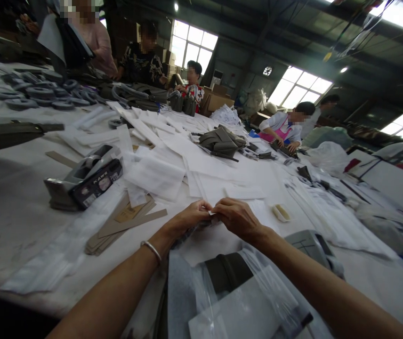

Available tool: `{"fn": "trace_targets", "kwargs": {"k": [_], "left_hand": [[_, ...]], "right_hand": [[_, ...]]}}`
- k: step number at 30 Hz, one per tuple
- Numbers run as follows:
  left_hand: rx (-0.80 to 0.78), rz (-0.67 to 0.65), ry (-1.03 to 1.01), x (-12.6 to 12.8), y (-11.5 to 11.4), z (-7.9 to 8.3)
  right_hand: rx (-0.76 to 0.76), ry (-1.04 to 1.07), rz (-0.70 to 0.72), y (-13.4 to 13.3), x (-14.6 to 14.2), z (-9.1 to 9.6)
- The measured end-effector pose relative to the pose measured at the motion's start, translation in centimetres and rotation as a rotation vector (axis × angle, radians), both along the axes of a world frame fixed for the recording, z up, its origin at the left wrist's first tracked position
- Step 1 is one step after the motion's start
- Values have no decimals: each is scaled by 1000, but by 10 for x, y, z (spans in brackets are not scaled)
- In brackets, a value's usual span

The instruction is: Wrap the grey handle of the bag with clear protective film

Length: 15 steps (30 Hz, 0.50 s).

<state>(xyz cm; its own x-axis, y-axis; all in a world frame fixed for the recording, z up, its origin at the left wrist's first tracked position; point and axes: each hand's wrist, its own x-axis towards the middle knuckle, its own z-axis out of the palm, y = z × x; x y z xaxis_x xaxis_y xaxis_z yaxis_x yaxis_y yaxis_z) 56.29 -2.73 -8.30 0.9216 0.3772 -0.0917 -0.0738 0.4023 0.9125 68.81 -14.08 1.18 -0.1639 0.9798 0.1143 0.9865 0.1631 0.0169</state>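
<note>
My left hand (195,214) and my right hand (237,217) meet in front of me, fingertips pinched together on a small white piece (212,213). What the piece is, I cannot make out. Below my hands lies a dark olive item, apparently a bag (229,272), partly covered by clear plastic wrap (268,278) and a translucent white sheet (237,306). Something at the far end of it, under my fingers, is mostly hidden. A grey tape dispenser (310,247) stands by my right forearm, partly covered by it.
At the left stands another tape dispenser (86,181), near brown-grey strips (116,230). White sheets (155,172) spread ahead, with olive pieces (221,141) beyond. Grey rings (42,92) pile up at far left. A co-worker (282,127) handles a dark item at the right; several others stand behind.
</note>
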Motion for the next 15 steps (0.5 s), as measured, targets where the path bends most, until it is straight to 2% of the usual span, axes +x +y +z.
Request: {"fn": "trace_targets", "kwargs": {"k": [4, 9, 15], "left_hand": [[-55, -51, -18, -2, 2, 1], [-100, -122, -45, -7, 4, 5], [-128, -110, -86, -4, 2, 1]], "right_hand": [[27, -129, 93, -7, -3, 3], [-71, -231, 149, -13, -3, 15], [-98, -200, 110, -28, -2, 18]]}}
